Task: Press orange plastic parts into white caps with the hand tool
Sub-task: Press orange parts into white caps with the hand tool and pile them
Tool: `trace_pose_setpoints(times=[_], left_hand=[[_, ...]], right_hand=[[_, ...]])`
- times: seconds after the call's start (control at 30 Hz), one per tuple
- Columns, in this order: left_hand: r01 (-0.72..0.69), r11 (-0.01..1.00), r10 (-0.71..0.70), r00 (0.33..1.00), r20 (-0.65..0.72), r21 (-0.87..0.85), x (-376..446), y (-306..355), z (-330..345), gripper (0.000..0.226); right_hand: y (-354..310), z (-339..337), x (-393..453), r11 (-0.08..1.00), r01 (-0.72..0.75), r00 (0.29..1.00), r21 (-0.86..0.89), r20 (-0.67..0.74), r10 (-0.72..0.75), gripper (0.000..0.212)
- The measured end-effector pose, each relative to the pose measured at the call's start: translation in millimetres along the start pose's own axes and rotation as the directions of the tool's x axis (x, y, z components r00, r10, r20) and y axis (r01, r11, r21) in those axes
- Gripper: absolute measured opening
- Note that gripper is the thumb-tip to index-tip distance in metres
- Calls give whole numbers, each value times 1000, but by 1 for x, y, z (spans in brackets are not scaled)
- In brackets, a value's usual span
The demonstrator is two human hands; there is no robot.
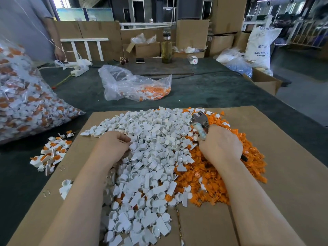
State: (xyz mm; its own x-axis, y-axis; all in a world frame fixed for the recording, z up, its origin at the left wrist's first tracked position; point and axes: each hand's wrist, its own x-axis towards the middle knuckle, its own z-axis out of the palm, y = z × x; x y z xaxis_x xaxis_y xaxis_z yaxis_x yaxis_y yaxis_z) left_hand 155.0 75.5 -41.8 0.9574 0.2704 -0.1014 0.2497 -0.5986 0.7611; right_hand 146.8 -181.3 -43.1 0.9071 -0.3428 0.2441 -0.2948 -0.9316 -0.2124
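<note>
Flat brown cardboard sheet (292,174) carried glossy moulded white plastic caps (150,157), with ridged orange plastic parts (221,181) heaped at three o'clock. Left hand (113,144) fingers pinched into the caps; right hand (220,144) clenched the steel-headed hand tool (199,121). At ten o'clock, a clear crinkled plastic bag (26,103) held assembled pieces.

White caps (142,157) heaped beside orange parts (221,174), brown cardboard (284,174), dark green cloth (204,93), silver tool (199,121), clear bags (134,86) showing orange and white, white sack (260,45) with blue lettering
</note>
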Motion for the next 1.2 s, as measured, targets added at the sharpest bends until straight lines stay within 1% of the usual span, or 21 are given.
trace_pose_setpoints(times=[0.1,0.2,0.3,0.37,0.43,0.5,0.57,0.63,0.77,0.83,0.9,1.0,1.07,1.13,1.2], left_hand=[[11,1000,-11,1000,-8,28,1,0,0,20],[24,1000,-24,1000,-14,19,2,-2,0,16],[39,996,-42,998,-49,-74,0,-1,-4,7],[13,984,-31,994,-104,-176,-4,5,-7,12],[-45,956,-2,987,-160,-291,-10,14,-8,14],[-128,912,68,984,-163,-390,-19,27,-5,12],[-175,855,146,984,-98,-487,-31,40,3,12],[-190,821,207,978,-30,-538,-41,52,15,13],[-171,806,224,974,24,-567,-55,65,36,12],[-158,793,222,974,37,-589,-59,68,43,11],[-127,764,213,975,61,-633,-62,70,47,9],[-92,729,193,978,75,-679,-64,71,49,9],[-141,749,205,978,24,-647,-65,70,51,11],[-220,802,233,971,-47,-556,-64,69,53,14],[-236,820,230,970,-78,-521,-64,68,53,17]], right_hand=[[0,0,0,999,26,999,42,-41,-24,33],[-1,-1,0,992,43,997,117,-70,-35,34],[-1,-1,2,977,60,994,202,-104,-40,33],[-2,-3,2,957,76,993,279,-103,-49,32],[-3,-4,2,929,96,994,356,-90,-67,31],[-5,-6,2,873,106,994,476,-75,-79,31],[-7,-8,2,783,125,992,609,-83,-94,28],[-9,-13,1,706,155,988,691,-96,-123,27],[-16,-15,-4,544,199,977,815,-120,-177,18],[-20,-15,-7,493,217,971,843,-135,-197,15],[-23,-14,-9,490,240,964,838,-147,-220,12],[-27,-11,-11,541,272,957,796,-164,-239,13],[-29,-11,-13,561,281,954,779,-163,-251,14],[-30,-11,-15,565,289,949,773,-153,-276,20],[-29,-13,-15,554,294,942,779,-136,-308,26]])
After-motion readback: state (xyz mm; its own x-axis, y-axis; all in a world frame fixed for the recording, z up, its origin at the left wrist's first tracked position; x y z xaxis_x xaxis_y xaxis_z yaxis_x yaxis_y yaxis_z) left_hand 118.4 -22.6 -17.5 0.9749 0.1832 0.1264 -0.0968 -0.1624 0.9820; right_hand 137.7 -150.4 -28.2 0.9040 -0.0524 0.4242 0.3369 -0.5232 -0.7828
